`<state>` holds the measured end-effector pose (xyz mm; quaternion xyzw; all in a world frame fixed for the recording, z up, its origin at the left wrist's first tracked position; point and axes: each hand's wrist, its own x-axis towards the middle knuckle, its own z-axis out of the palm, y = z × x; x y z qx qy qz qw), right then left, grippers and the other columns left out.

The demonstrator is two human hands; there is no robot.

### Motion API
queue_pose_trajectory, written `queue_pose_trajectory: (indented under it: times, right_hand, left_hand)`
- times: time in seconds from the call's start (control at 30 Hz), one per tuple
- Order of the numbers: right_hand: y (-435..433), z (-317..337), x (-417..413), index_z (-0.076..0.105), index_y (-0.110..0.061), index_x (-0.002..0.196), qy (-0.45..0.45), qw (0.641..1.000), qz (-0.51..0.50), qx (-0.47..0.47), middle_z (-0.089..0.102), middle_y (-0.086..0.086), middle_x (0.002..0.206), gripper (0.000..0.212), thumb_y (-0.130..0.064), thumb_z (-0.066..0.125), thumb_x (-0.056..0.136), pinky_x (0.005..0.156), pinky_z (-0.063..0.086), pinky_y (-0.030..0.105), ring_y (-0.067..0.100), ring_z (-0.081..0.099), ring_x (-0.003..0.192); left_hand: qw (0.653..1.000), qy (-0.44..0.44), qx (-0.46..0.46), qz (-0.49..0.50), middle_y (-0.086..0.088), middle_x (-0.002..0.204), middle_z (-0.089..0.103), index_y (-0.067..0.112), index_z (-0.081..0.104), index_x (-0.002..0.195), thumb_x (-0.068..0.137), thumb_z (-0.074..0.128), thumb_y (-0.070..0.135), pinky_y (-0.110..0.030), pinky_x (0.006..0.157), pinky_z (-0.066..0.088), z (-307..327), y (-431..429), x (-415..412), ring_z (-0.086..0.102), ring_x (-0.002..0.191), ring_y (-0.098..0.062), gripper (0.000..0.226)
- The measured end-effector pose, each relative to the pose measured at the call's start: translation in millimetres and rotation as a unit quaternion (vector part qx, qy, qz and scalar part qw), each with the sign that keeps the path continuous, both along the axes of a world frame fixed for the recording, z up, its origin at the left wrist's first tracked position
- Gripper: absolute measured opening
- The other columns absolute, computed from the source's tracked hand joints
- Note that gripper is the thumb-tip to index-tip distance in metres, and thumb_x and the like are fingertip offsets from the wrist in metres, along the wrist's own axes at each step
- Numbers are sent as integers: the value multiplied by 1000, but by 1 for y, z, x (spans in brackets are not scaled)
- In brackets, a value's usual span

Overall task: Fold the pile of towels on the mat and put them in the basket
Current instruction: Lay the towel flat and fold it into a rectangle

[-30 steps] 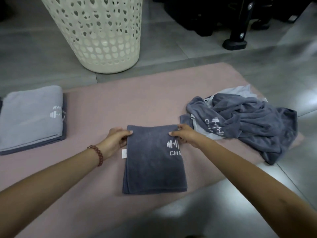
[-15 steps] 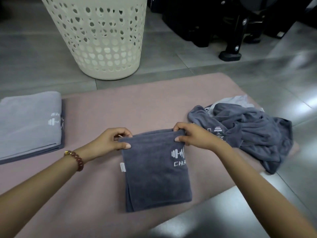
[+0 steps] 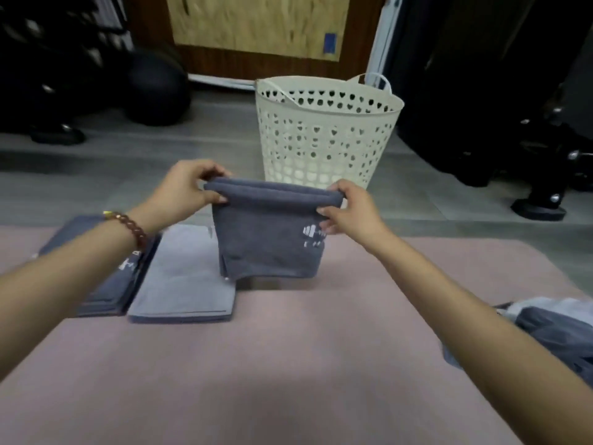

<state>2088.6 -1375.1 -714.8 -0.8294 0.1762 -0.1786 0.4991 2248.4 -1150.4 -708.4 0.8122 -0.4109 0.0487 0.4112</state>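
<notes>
A folded dark grey towel (image 3: 268,239) with a white logo hangs in the air above the pink mat (image 3: 288,364). My left hand (image 3: 186,191) pinches its top left corner and my right hand (image 3: 351,210) pinches its top right corner. Behind it stands the cream perforated basket (image 3: 327,133) on the grey floor, just past the mat's far edge. A folded light grey towel (image 3: 186,284) lies on the mat under the lifted towel's left side, with a folded dark towel stack (image 3: 109,290) beside it, partly hidden by my left arm. The unfolded towel pile (image 3: 558,329) shows at the right edge.
Black equipment and stand feet (image 3: 539,207) crowd the floor right of the basket. A dark ball (image 3: 157,88) and other dark gear sit at the back left. A wooden panel (image 3: 256,27) stands behind the basket.
Both hands have lifted the folded dark towel off the mat and carried it up towards the basket. The view has tilted up, so the basket's rim and the back wall now show.
</notes>
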Motion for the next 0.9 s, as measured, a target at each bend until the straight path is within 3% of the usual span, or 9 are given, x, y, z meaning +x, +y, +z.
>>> queue_pose_trajectory:
  times: [0.1, 0.17, 0.3, 0.4, 0.5, 0.63, 0.73, 0.8, 0.9]
  right_hand:
    - [36, -8, 78, 43, -19, 76, -38, 986, -60, 152, 54, 4, 76, 28, 2, 56, 87, 49, 53, 19, 16, 57, 63]
    - [62, -26, 107, 41, -20, 72, -73, 988, -86, 107, 51, 0, 72, 29, 2, 54, 86, 47, 45, 13, 10, 51, 63]
    - [107, -98, 115, 49, -16, 80, -125, 988, -89, 22, 53, 2, 83, 26, 10, 50, 80, 64, 36, 5, 11, 49, 75]
    - [135, -165, 104, 53, -18, 82, -81, 996, -40, 4, 51, 3, 97, 35, 16, 52, 75, 77, 33, 1, 11, 51, 90]
    - [151, -211, 84, 48, -28, 75, -54, 997, -35, 32, 42, -11, 98, 54, 26, 48, 70, 83, 29, -3, 1, 47, 93]
    - [150, -233, 72, 52, -32, 78, -37, 996, -61, 53, 41, -11, 105, 58, 24, 46, 67, 85, 28, -4, -8, 45, 102]
    - [135, -226, 83, 54, -29, 83, -25, 990, -67, 124, 48, 5, 109, 40, 8, 48, 70, 84, 37, 6, -9, 49, 93]
    - [123, -217, 98, 50, -23, 97, -19, 965, -67, 253, 53, 8, 110, 35, -10, 48, 65, 80, 44, 20, 6, 54, 91]
    - [108, -203, 121, 39, -16, 116, 12, 928, -54, 369, 57, 6, 110, 45, -12, 65, 79, 78, 48, 27, 20, 58, 95]
  left_hand:
    - [993, -50, -24, 107, -5, 82, 61, 12, 63, 87, 68, 70, -10, -5, 62, 36, 6, 19, 50, 57, 81, -20, 30]
    - [986, -69, -45, 148, -6, 79, 59, 12, 60, 83, 68, 64, -13, -4, 59, 34, -7, 36, 65, 54, 77, -19, 29]
    - [983, -69, -35, 169, -7, 78, 55, 15, 54, 74, 65, 60, -22, -21, 64, 32, -79, 84, 73, 53, 80, -23, 38]
    - [987, 5, 12, 159, 4, 74, 56, 35, 53, 68, 60, 65, -23, -10, 71, 36, -153, 125, 73, 51, 81, -10, 60]
    - [984, 71, 62, 150, 6, 83, 53, 48, 55, 74, 61, 64, -19, -5, 73, 35, -208, 142, 56, 48, 75, -4, 69]
    - [983, 89, 39, 158, -2, 87, 52, 48, 50, 79, 65, 57, -7, -7, 71, 35, -226, 137, 45, 47, 77, -10, 57]
    - [977, 168, -2, 133, -2, 85, 52, 34, 52, 72, 61, 52, 20, -14, 70, 35, -216, 127, 42, 48, 78, -15, 18]
    - [956, 257, -51, 134, -3, 81, 50, 23, 52, 76, 58, 54, 33, -20, 69, 34, -210, 120, 47, 45, 76, -15, 21]
    - [928, 329, -95, 147, -1, 86, 50, 18, 48, 84, 69, 66, 33, -19, 75, 35, -201, 103, 66, 46, 83, -12, 28]
